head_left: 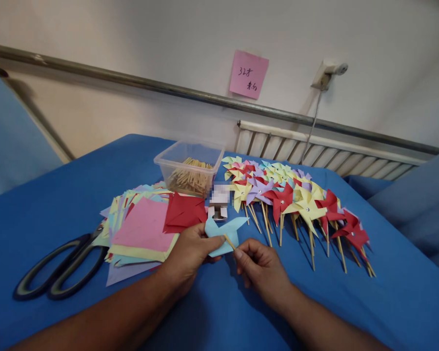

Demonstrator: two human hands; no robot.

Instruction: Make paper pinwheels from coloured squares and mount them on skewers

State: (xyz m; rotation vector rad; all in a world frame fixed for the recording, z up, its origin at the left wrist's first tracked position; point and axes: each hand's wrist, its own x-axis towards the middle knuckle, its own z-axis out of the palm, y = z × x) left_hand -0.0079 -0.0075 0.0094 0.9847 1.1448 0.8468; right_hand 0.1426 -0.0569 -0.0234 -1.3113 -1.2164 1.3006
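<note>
My left hand (193, 246) grips a light blue paper pinwheel (234, 225), its thumb pressed on the paper's middle. A thin wooden stick (229, 242) lies against the pinwheel, and my right hand (259, 263) pinches its lower end. Just beyond the pinwheel stands a small open white box (219, 197), partly blurred. To the left of my left hand lies a stack of coloured paper squares (142, 224), with red cut paper (185, 213) on its right side. Several finished pinwheels on sticks (307, 208) lie in rows to the right.
A clear plastic tub (190, 165) of wooden sticks stands behind the paper. Black-handled scissors (66, 265) lie at the left, their blades under the stack. The blue-covered table (395, 292) reaches back toward a radiator (314, 146) and a wall with a pink note (249, 74).
</note>
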